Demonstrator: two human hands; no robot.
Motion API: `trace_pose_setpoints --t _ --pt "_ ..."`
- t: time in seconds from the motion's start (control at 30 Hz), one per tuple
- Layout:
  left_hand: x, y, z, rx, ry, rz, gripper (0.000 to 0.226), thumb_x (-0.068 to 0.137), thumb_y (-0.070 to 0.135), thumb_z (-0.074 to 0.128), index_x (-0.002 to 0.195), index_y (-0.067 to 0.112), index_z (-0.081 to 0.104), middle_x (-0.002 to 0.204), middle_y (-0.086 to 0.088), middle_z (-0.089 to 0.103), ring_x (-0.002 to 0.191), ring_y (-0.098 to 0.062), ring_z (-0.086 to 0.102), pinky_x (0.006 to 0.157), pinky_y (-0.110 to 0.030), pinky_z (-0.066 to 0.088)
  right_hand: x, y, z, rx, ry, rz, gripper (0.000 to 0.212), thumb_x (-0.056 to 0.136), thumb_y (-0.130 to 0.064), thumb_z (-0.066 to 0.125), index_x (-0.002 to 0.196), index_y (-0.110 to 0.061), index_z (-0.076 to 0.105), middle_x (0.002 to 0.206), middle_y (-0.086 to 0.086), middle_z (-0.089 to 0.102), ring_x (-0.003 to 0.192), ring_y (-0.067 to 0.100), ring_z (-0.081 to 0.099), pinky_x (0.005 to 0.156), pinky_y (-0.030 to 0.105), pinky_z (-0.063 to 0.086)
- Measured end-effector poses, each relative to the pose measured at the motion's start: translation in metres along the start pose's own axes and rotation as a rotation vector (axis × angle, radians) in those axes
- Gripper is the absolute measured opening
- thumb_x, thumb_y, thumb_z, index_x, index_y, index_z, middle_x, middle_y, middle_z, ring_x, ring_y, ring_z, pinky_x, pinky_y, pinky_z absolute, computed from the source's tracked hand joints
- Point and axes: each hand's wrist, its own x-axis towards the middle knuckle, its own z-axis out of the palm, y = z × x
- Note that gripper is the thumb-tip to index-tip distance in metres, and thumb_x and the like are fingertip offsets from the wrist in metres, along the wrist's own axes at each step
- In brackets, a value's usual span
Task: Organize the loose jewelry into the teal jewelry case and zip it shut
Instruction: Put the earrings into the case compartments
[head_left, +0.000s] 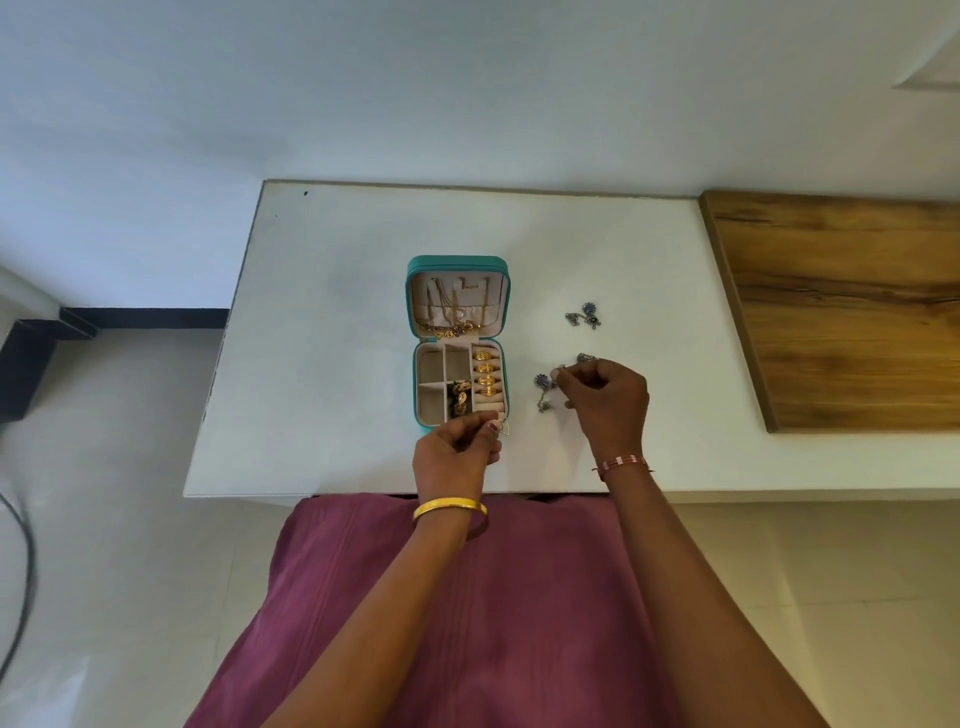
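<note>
Left hand (457, 447) grip seemingly pinches the teal case (458, 343) zipper; right hand (605, 397) pinches a silver earring (545, 387).

The teal jewelry case (457, 264) looks like smooth faux leather outside, with a pale, matt, velvety lining; the rings (486, 373) in its slots are shiny gold metal; the loose earrings (583, 314) are dull silver-grey metal; the table (337, 291) is matt white; the board (841, 312) shows grained wood; the bangle (450, 506) is glossy gold.
</note>
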Motion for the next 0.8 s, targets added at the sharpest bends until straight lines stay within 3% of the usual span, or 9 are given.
trace_pose_setpoints --t 0.1,0.23,0.67,0.8 --pt "-0.003 -0.005 -0.005 -0.007 0.016 -0.008 0.018 0.082 0.005 0.061 0.099 0.004 0.066 0.074 -0.005 0.065 0.065 -0.014 0.061 0.058 -0.01 0.053 -0.004 -0.001 -0.003 0.074 -0.026 0.064 0.02 0.072 0.005 0.067 0.069 -0.014 0.061 0.063 -0.001 0.058 0.061 0.016 0.055 0.062 0.03 0.055" --pt "-0.007 -0.011 -0.012 -0.002 0.043 -0.002 0.018 0.082 0.006 0.061 0.099 0.006 0.066 0.078 -0.005 0.065 0.068 -0.014 0.062 0.06 -0.011 0.054 -0.02 -0.004 -0.001 0.235 -0.107 0.161 0.016 0.076 0.01 0.06 0.087 0.0 0.066 0.065 0.001 0.06 0.052 0.004 0.056 0.048 0.013 0.049" --pt "0.008 -0.006 -0.056 -0.125 0.192 0.064 0.02 0.086 0.003 0.054 0.102 0.008 0.065 0.077 -0.002 0.065 0.061 -0.006 0.064 0.062 -0.013 0.055 -0.058 -0.029 0.051 0.268 -0.313 0.15 0.013 0.081 0.012 0.055 0.089 0.009 0.065 0.073 0.003 0.062 0.064 0.008 0.058 0.054 0.011 0.052" --pt "0.01 -0.007 -0.053 -0.128 0.18 0.068 0.023 0.086 -0.003 0.051 0.101 0.009 0.064 0.083 -0.005 0.065 0.07 -0.015 0.062 0.064 -0.013 0.055 -0.055 -0.037 0.061 0.258 -0.337 0.14 0.014 0.083 0.011 0.052 0.081 0.001 0.062 0.072 0.006 0.061 0.049 0.004 0.059 0.053 0.013 0.053"
